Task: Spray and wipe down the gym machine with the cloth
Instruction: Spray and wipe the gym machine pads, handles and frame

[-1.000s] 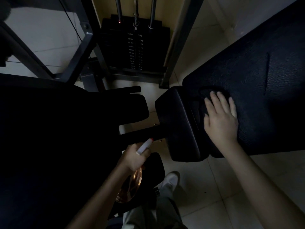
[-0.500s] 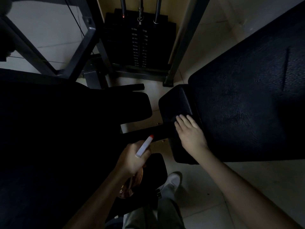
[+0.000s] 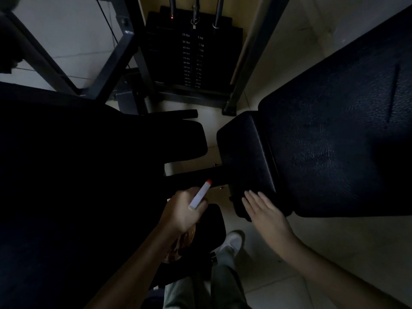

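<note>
My left hand (image 3: 181, 211) grips a spray bottle (image 3: 199, 195) with a white nozzle and red tip; its amber body hangs below my fist. My right hand (image 3: 263, 210) lies flat on a dark cloth (image 3: 242, 208), pressing it against the near lower edge of the black padded seat (image 3: 334, 141) of the gym machine. The cloth is hard to tell from the dark pad and is mostly hidden under my fingers. A second black pad (image 3: 89, 163) fills the left side.
The weight stack (image 3: 191, 52) with its guide rods stands at the top centre between grey steel frame posts (image 3: 252, 63). A bar (image 3: 189, 175) joins the two pads. My white shoe (image 3: 231, 241) and grey trouser legs are on the pale tiled floor below.
My right hand has slid with the cloth from the top of the right pad, over its front lip, down to its near lower edge. The left hand kept holding the bottle almost still.
</note>
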Demonstrator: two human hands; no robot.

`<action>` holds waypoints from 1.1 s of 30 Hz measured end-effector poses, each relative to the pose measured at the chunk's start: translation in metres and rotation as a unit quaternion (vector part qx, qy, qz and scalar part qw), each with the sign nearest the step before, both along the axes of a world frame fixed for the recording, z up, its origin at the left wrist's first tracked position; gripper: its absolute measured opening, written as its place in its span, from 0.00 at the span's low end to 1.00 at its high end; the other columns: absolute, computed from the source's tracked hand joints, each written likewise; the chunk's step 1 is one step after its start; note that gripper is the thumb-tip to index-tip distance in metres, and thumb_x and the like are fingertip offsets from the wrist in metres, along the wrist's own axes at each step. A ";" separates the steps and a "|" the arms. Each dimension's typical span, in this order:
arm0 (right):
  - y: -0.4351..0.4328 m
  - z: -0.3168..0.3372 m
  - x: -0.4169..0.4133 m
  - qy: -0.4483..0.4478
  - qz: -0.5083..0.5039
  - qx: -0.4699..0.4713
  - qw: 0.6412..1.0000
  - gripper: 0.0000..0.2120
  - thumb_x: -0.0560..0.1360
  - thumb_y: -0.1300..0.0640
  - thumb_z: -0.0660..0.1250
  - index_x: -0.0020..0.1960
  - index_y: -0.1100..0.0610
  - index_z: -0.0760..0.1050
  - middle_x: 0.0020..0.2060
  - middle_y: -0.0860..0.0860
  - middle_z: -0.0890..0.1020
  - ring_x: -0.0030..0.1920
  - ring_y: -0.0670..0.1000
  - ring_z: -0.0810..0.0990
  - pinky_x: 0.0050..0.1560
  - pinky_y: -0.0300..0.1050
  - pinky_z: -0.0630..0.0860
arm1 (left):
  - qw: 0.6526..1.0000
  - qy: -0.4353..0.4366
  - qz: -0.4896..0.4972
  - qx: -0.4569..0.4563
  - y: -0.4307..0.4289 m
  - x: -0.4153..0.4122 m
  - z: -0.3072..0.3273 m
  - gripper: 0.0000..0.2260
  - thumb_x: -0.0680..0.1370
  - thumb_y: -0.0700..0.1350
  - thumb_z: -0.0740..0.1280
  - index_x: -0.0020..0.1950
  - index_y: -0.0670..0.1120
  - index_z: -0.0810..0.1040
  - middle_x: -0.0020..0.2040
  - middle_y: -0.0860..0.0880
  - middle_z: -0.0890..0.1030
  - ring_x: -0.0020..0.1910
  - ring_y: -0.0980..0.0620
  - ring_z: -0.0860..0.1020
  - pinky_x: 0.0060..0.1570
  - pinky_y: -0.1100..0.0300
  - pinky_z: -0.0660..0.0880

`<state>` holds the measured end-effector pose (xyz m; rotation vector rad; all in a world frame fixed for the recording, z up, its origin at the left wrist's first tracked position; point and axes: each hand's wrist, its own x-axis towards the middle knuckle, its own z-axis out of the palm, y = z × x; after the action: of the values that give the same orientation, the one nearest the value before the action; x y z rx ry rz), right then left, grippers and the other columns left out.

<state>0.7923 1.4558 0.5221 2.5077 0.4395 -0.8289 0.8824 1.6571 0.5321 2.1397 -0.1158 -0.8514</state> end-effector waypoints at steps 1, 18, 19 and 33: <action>-0.001 -0.002 0.007 -0.030 -0.008 -0.012 0.999 0.29 0.82 0.58 0.47 0.74 0.65 0.34 0.75 0.60 0.40 0.75 0.58 0.40 0.65 0.52 0.26 | 1.000 -0.001 -0.010 -0.003 0.001 0.000 0.001 0.09 0.78 0.43 0.65 0.57 0.50 0.74 0.34 0.54 0.71 0.38 0.44 0.77 0.43 0.46 0.78; 0.006 -0.026 0.020 -0.054 -0.012 -0.024 0.998 0.29 0.82 0.56 0.47 0.73 0.67 0.34 0.73 0.58 0.36 0.75 0.58 0.40 0.68 0.54 0.31 | 0.999 -0.012 -0.032 -0.005 0.004 0.003 -0.010 0.15 0.77 0.46 0.64 0.63 0.47 0.76 0.33 0.54 0.76 0.32 0.52 0.75 0.36 0.52 0.77; 0.006 -0.028 0.028 -0.077 -0.013 -0.042 0.996 0.29 0.82 0.55 0.46 0.72 0.67 0.32 0.73 0.58 0.36 0.75 0.58 0.40 0.67 0.55 0.30 | 0.999 -0.016 -0.037 -0.011 0.003 0.003 -0.009 0.14 0.77 0.46 0.64 0.63 0.49 0.76 0.35 0.55 0.77 0.32 0.53 0.76 0.36 0.53 0.77; 0.017 -0.047 -0.005 -0.003 0.052 -0.027 0.998 0.27 0.82 0.54 0.48 0.75 0.66 0.43 0.75 0.61 0.46 0.75 0.59 0.43 0.72 0.53 0.36 | 1.000 -0.018 -0.007 0.000 0.004 0.003 -0.010 0.20 0.75 0.55 0.62 0.62 0.45 0.75 0.38 0.43 0.79 0.36 0.41 0.78 0.39 0.43 0.78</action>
<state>0.7868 1.4729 0.4746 2.4158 0.5341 -0.7813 0.8852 1.6610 0.5222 2.1565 -0.1484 -0.8212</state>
